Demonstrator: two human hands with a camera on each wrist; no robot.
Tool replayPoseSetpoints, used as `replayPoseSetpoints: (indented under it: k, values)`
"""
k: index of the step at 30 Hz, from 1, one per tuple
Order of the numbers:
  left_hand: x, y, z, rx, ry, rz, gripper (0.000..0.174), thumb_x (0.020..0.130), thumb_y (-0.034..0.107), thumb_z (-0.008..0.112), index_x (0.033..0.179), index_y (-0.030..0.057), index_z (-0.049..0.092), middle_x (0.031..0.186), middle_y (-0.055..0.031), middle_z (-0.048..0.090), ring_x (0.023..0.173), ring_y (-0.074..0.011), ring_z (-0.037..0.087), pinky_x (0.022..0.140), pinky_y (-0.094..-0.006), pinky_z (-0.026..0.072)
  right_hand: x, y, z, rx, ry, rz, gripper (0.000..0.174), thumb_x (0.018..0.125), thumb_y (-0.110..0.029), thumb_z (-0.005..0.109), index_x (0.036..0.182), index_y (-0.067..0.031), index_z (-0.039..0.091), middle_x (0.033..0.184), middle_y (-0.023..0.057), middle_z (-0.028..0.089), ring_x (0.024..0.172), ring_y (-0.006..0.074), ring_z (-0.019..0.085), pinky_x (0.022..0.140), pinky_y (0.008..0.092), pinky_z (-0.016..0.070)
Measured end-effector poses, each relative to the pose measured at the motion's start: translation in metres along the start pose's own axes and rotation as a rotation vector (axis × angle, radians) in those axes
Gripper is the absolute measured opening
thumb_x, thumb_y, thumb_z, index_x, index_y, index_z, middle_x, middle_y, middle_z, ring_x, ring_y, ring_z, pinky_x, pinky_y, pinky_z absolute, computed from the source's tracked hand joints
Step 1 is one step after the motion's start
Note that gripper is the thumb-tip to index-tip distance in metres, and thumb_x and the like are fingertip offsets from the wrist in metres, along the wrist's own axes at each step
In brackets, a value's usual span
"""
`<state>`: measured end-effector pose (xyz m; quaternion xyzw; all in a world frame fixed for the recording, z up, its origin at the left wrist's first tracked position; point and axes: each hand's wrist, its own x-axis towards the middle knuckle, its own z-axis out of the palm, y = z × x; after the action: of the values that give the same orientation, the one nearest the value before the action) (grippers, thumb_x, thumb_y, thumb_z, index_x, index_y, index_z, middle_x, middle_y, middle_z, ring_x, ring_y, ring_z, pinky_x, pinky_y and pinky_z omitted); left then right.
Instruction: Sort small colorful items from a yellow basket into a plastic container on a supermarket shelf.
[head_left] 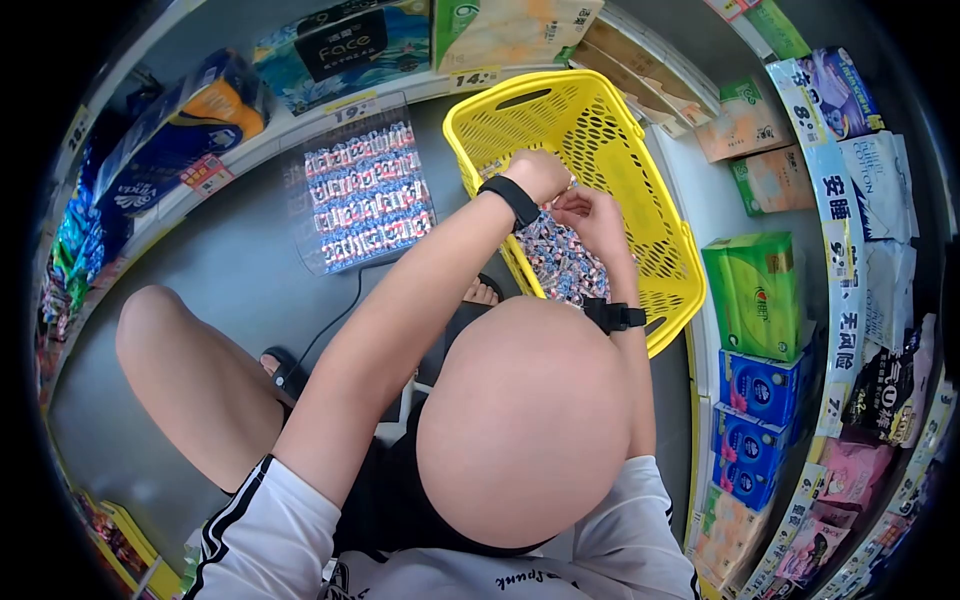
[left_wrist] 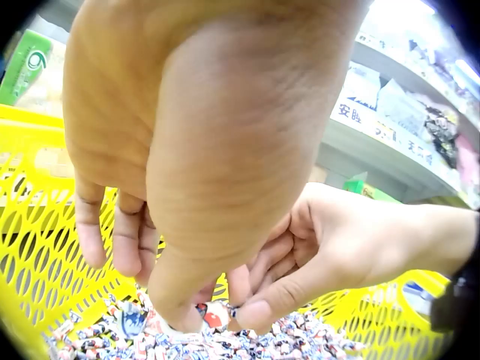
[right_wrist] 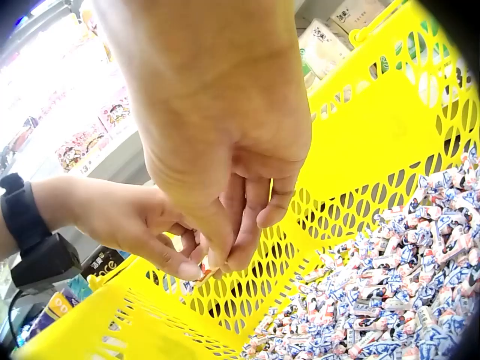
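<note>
Left wrist: wrapped candy [left_wrist: 217, 315] between left fingers [left_wrist: 178, 309], right fingers [left_wrist: 256, 313]; both pinching.

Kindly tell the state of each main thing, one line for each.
Left hand: pinching a small wrapper
Right hand: pinching the same wrapper
Small wrapper: opened or closed, unclear
Yellow basket: upright, partly filled
Loose candies: wrapped, heaped
Clear box: on floor, lid unclear
Boxed candies: wrapped, in rows

Your left hand [head_left: 540, 176] and right hand [head_left: 597, 226] meet over the yellow basket [head_left: 622, 170] and its wrapped candies [head_left: 562, 264]. A clear tray [head_left: 388, 112] (more candies, in rows) lies left of it.
</note>
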<state>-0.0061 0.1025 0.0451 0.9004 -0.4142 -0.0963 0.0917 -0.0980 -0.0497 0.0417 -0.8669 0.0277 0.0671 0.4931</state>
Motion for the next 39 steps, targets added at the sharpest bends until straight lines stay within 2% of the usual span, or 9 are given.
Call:
replayPoseSetpoints:
  k: [2, 6, 9, 13, 17, 22, 29, 35, 39]
  values:
    - [-0.014, -0.004, -0.009, 0.016, 0.044, 0.036, 0.012, 0.084, 0.011, 0.071, 0.095, 0.0093, 0.075, 0.104, -0.0098, 0.071, 0.109, -0.0289, 0.067, 0.084, -0.0434, 0.0576, -0.001, -0.008, 0.001, -0.005, 0.017, -0.017, 0.018, 0.080, 0.004, 0.079, 0.095, 0.0026, 0.071, 0.088, 0.0095, 0.076, 0.081, 0.0153, 0.073, 0.076, 0.0291, 0.0579]
    - [-0.042, -0.012, -0.018, 0.030, 0.196, 0.086, 0.012, 0.080, 0.008, 0.072, 0.092, 0.0078, 0.074, 0.104, -0.0085, 0.070, 0.109, -0.0277, 0.065, 0.087, -0.0423, 0.0562, -0.001, -0.033, 0.007, -0.036, 0.042, -0.068, 0.023, 0.080, 0.004, 0.080, 0.100, 0.0023, 0.069, 0.089, 0.0093, 0.075, 0.082, 0.0153, 0.073, 0.077, 0.0295, 0.0576]
    - [-0.064, -0.019, -0.035, 0.015, 0.201, 0.113, 0.013, 0.082, 0.007, 0.070, 0.094, 0.0067, 0.074, 0.103, -0.0081, 0.070, 0.109, -0.0274, 0.065, 0.088, -0.0425, 0.0555, -0.001, -0.058, 0.015, -0.101, 0.061, -0.105, 0.023, 0.079, 0.003, 0.080, 0.100, 0.0023, 0.070, 0.089, 0.0098, 0.075, 0.082, 0.0165, 0.073, 0.078, 0.0306, 0.0576]
    - [-0.098, -0.038, -0.050, -0.045, 0.310, 0.168, 0.018, 0.081, 0.004, 0.069, 0.099, 0.0036, 0.068, 0.103, -0.0117, 0.069, 0.108, -0.0299, 0.064, 0.088, -0.0425, 0.0540, 0.003, -0.091, 0.028, -0.169, 0.054, -0.197, 0.020, 0.081, 0.000, 0.081, 0.099, 0.0024, 0.072, 0.087, 0.0098, 0.076, 0.082, 0.0178, 0.073, 0.078, 0.0318, 0.0574]
    - [-0.124, -0.061, -0.056, -0.253, 0.335, 0.114, 0.020, 0.082, 0.001, 0.067, 0.102, 0.0019, 0.064, 0.100, -0.0164, 0.068, 0.106, -0.0351, 0.064, 0.090, -0.0445, 0.0527, 0.009, -0.120, 0.044, -0.215, 0.040, -0.274, 0.020, 0.083, -0.004, 0.080, 0.102, 0.0002, 0.074, 0.087, 0.0113, 0.076, 0.080, 0.0188, 0.072, 0.076, 0.0330, 0.0568]
    - [-0.152, -0.083, -0.058, -0.251, 0.534, 0.102, 0.019, 0.085, 0.003, 0.068, 0.103, 0.0032, 0.063, 0.100, -0.0159, 0.066, 0.105, -0.0352, 0.062, 0.086, -0.0456, 0.0526, 0.018, -0.148, 0.064, -0.270, 0.014, -0.365, 0.021, 0.084, -0.007, 0.079, 0.103, -0.0002, 0.074, 0.089, 0.0129, 0.076, 0.078, 0.0204, 0.073, 0.074, 0.0334, 0.0563]
    - [-0.194, -0.113, -0.051, -0.240, 0.593, -0.033, 0.016, 0.088, 0.009, 0.069, 0.099, 0.0021, 0.061, 0.095, -0.0136, 0.065, 0.101, -0.0346, 0.062, 0.084, -0.0460, 0.0520, 0.037, -0.178, 0.104, -0.343, -0.087, -0.430, 0.018, 0.086, -0.005, 0.077, 0.104, -0.0016, 0.074, 0.092, 0.0121, 0.076, 0.082, 0.0215, 0.073, 0.076, 0.0342, 0.0565]
    - [-0.222, -0.138, -0.034, -0.458, 0.528, -0.187, 0.020, 0.091, 0.011, 0.067, 0.103, -0.0009, 0.057, 0.097, -0.0231, 0.069, 0.095, -0.0450, 0.066, 0.079, -0.0542, 0.0517, 0.066, -0.174, 0.152, -0.334, -0.158, -0.555, 0.017, 0.085, -0.001, 0.073, 0.102, -0.0021, 0.074, 0.094, 0.0132, 0.073, 0.082, 0.0268, 0.071, 0.076, 0.0366, 0.0553]
    - [-0.225, -0.163, -0.002, -0.571, 0.655, -0.275, 0.018, 0.091, 0.010, 0.064, 0.104, -0.0005, 0.058, 0.094, -0.0233, 0.070, 0.094, -0.0457, 0.066, 0.078, -0.0543, 0.0521, 0.075, -0.175, 0.179, -0.362, -0.171, -0.628, 0.029, 0.086, -0.002, 0.072, 0.115, -0.0044, 0.070, 0.109, 0.0142, 0.066, 0.086, 0.0286, 0.069, 0.077, 0.0376, 0.0551]
